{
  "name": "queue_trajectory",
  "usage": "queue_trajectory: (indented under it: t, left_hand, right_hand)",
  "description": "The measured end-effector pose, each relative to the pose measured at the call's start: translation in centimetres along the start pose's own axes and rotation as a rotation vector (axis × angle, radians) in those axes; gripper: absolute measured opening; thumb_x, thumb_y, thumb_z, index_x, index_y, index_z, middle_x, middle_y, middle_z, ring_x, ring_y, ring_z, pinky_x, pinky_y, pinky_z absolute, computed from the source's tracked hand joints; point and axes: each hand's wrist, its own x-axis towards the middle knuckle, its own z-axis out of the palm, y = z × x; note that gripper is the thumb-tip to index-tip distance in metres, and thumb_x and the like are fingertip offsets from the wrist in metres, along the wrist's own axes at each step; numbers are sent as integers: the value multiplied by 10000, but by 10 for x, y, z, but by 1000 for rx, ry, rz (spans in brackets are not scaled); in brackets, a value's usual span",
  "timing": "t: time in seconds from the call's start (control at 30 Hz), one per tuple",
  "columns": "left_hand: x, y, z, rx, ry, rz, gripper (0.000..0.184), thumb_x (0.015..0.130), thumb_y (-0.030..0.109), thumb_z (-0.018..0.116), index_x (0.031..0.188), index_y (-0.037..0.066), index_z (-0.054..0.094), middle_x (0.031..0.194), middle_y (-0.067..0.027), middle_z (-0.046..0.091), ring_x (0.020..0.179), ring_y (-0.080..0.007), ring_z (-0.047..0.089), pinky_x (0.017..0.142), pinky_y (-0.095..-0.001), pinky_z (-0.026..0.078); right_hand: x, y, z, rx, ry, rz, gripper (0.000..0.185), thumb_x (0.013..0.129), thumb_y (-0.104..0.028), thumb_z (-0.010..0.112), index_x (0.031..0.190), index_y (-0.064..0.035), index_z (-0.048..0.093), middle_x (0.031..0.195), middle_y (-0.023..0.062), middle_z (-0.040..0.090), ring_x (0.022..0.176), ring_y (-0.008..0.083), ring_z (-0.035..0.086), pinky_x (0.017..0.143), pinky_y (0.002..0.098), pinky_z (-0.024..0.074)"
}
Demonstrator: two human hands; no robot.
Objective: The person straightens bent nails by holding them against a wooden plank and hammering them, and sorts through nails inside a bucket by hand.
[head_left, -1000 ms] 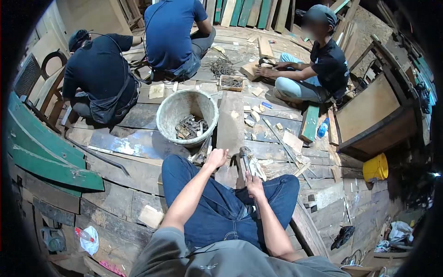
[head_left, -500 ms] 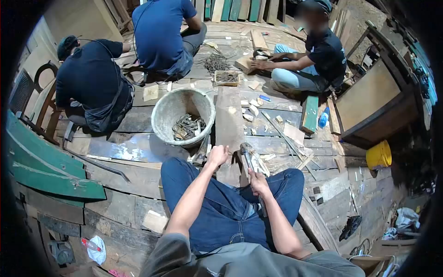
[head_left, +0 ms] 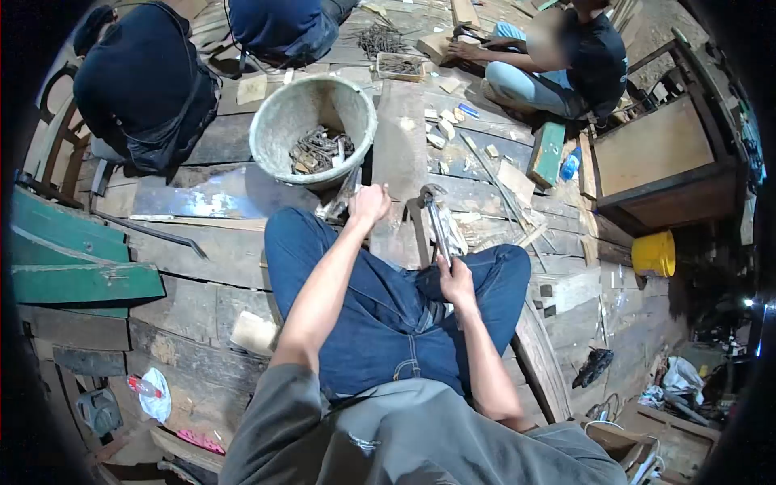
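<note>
- A bucket (head_left: 265,145) with small dark pieces inside is standing just beside the left edge of the board (head_left: 401,133).
- The left hand (head_left: 372,204) is keeping its fingers curled together at the board's left edge, toward the near end. Whether they are pinching something small, I cannot tell.
- The board is lying on the floor and pointing away from the person, its near end reaching toward the knees.
- The hammer (head_left: 437,222) is leaning with its head up, appearing over the board's right edge, near the same end.
- The right hand (head_left: 458,284) is gripping the handle, fingers wrapped around it. I am judging that the step in hand is preparing a stroke at this near end; the next move is probably calling for a firm left hold, fingertips away from the hammer's path, and a straight, controlled swing.
</note>
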Motion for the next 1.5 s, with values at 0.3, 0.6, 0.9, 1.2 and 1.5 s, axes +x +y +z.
queue_trajectory:
  t: [0.3, 0.6, 0.9, 1.2, 1.5]
  left_hand:
    - [11, -20, 30, -122, 84, 101, 415, 906, 340, 478, 852, -19, 679, 831, -288, 654, 820, -471, 641, 768, -543, 514]
    - [7, -9, 16, -110, -12, 22, 462, 896, 348, 449, 847, -26, 716, 874, -299, 658, 869, -451, 655, 824, -518, 518]
    - [6, -14, 19, -45, -60, 20, 451, 902, 363, 462, 900, -11, 713, 898, -286, 669, 900, -443, 658, 820, -527, 519]
    - [4, -11, 14, -36, -64, 41, 449, 904, 356, 464, 884, -16, 715, 877, -302, 660, 881, -448, 657, 831, -526, 516]
    - [0, -9, 7, -64, -86, 67, 350, 838, 273, 498, 905, 0, 706, 903, -306, 645, 901, -451, 645, 823, -514, 514]
  right_hand:
    - [6, -25, -12, -32, 6, -45, 436, 972, -353, 483, 1077, 50, 611, 920, 337, 616, 936, 488, 597, 787, 505, 485]
    - [5, -30, -44, -59, -9, -160, 494, 951, -422, 507, 963, 54, 640, 851, 322, 625, 895, 473, 626, 740, 504, 486]
    - [11, -3, -14, -123, -42, 43, 481, 947, -389, 502, 942, 73, 639, 860, 332, 624, 905, 470, 621, 764, 504, 490]
    - [15, 0, -16, -114, -66, 44, 509, 945, -409, 509, 924, 83, 638, 823, 326, 626, 885, 455, 638, 742, 496, 497]
    - [15, -22, -26, -44, -27, -30, 472, 963, -396, 508, 973, 59, 634, 776, 297, 621, 779, 438, 645, 664, 478, 473]
